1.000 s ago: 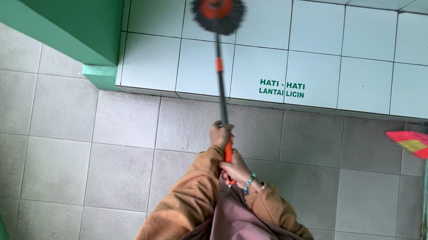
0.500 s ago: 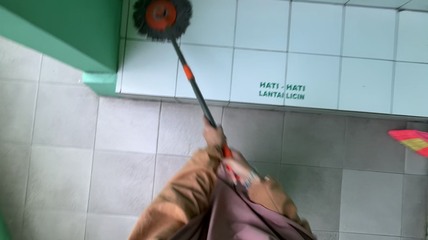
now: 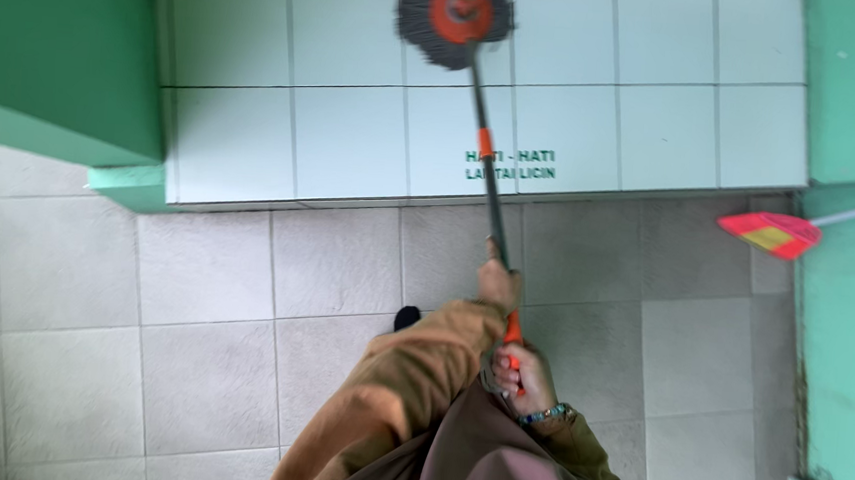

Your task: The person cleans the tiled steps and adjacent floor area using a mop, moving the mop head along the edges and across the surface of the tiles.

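Head view: both hands (image 3: 512,326) grip mop (image 3: 455,16) near wall (image 3: 61,34).

Mop head (image 3: 454,16): half a second ago it was at 11 o'clock on the white tiles, close to the green wall; now it has swung back toward 12 o'clock.
Mop pole (image 3: 488,189): it leaned left before, now it is almost upright.
Left hand (image 3: 498,283): moved a little right, with the pole.
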